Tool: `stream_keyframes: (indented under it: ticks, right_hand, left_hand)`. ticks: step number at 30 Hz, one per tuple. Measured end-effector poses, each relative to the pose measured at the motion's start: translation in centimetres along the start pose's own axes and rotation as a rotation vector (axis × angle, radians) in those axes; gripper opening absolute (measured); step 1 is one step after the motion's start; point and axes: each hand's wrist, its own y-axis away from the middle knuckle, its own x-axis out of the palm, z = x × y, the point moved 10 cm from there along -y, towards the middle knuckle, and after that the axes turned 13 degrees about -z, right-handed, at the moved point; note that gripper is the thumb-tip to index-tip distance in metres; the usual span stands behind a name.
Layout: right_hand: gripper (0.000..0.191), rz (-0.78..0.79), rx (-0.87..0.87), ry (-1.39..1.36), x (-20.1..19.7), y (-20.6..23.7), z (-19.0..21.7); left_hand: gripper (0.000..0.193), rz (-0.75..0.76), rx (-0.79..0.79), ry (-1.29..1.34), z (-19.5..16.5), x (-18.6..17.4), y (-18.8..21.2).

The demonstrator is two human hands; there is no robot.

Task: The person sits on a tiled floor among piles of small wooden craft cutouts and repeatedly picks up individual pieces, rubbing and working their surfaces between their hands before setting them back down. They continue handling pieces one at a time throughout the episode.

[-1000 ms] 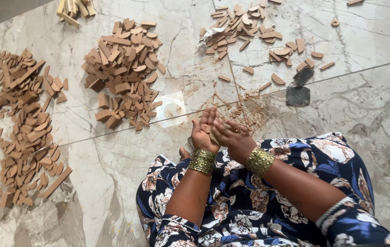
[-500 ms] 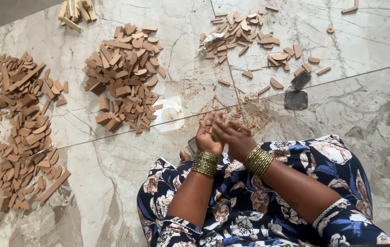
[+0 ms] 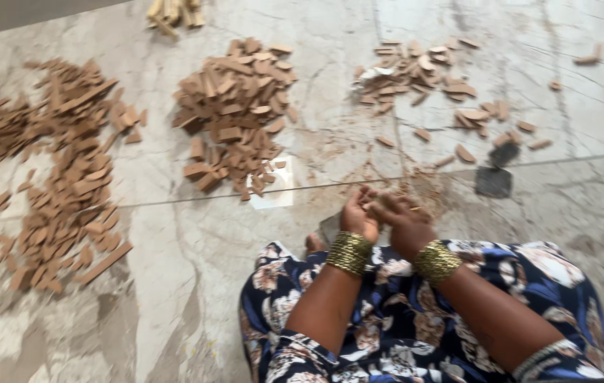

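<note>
My left hand point(image 3: 357, 217) and my right hand point(image 3: 406, 221) are held close together just above the marble floor point(image 3: 174, 284), in front of my knees. Their fingers are curled and touch each other. The view is blurred, so I cannot tell whether anything small is between them. Each wrist wears a wide gold bangle. A grey flat object point(image 3: 330, 228) shows partly under my left hand. Fine brown shavings point(image 3: 415, 188) lie on the floor just beyond my fingers. My lap is covered by blue floral cloth point(image 3: 401, 333).
A heap of brown wood pieces point(image 3: 235, 106) lies straight ahead, and a long spread of them point(image 3: 54, 170) at the left. Looser pieces point(image 3: 422, 71) are scattered at the far right. Pale sticks point(image 3: 171, 10) sit at the top edge. A dark square point(image 3: 493, 181) lies at the right.
My hands have stayed pressed together at the same spot, with the fingers shifting slightly. The view has drifted a little and become blurred.
</note>
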Motion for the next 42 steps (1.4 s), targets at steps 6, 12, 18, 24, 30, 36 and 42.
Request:
stream_keyframes:
  ticks: [6, 12, 18, 24, 30, 36, 42]
  right_hand:
    - [0.058, 0.049, 0.168, -0.357, 1.0, -4.1, 1.0]
    - [0.059, 0.246, 0.199, -0.566, 5.9, -10.2, 8.3]
    - [0.060, 0.102, 0.140, -0.572, 5.3, -11.7, 8.1]
    - [0.049, 0.357, 0.514, 0.059, 5.9, -8.2, -9.1]
    - [0.066, 0.097, 0.673, 0.323, 0.9, -7.5, -23.7]
    - [0.028, 0.221, 0.683, 0.336, 1.6, -4.0, -25.8]
    - [0.046, 0.258, 0.796, 0.062, 1.7, -3.1, -21.5]
  left_hand:
    - [0.020, 0.032, -0.039, 0.112, -2.0, 0.0, -2.6]
    - [0.029, -0.074, 0.181, 0.228, -16.0, -0.9, -4.1]
    - [0.025, -0.274, 0.540, 0.242, -24.5, -1.9, -2.0]
    - [0.041, -0.281, 0.238, 0.015, -16.1, -2.8, -6.3]
    - [0.035, -0.199, 0.190, -0.189, -11.2, -2.2, -7.4]
    - [0.031, -0.209, 0.170, -0.365, -9.9, -2.3, -6.0]
    - [0.021, -0.109, 0.239, -0.507, -8.6, -2.3, -5.7]
